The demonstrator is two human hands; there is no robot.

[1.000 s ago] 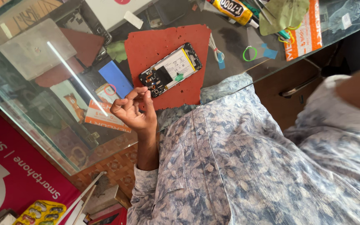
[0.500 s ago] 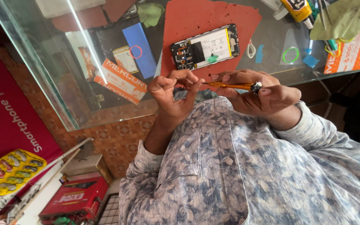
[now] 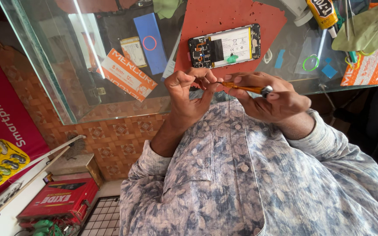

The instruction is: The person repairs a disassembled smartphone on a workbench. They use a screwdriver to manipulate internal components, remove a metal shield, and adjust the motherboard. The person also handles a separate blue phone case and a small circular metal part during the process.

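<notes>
1. Your right hand (image 3: 272,98) grips the orange screwdriver (image 3: 243,88).
2. Your left hand (image 3: 189,94) pinches closed at its tip; whatever it holds, perhaps a screw, is hidden.
3. The opened phone (image 3: 224,46) lies on the glass surface (image 3: 66,74) just beyond.

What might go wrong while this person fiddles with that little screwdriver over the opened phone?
The left hand pinches something too small to make out at the tip of the orange screwdriver, which the right hand holds. It could slip and drop off the glass counter edge into the lap. The tip could also slip and jab a finger, since the left hand's fingers crowd it. The opened phone lies uncovered nearby.
</notes>
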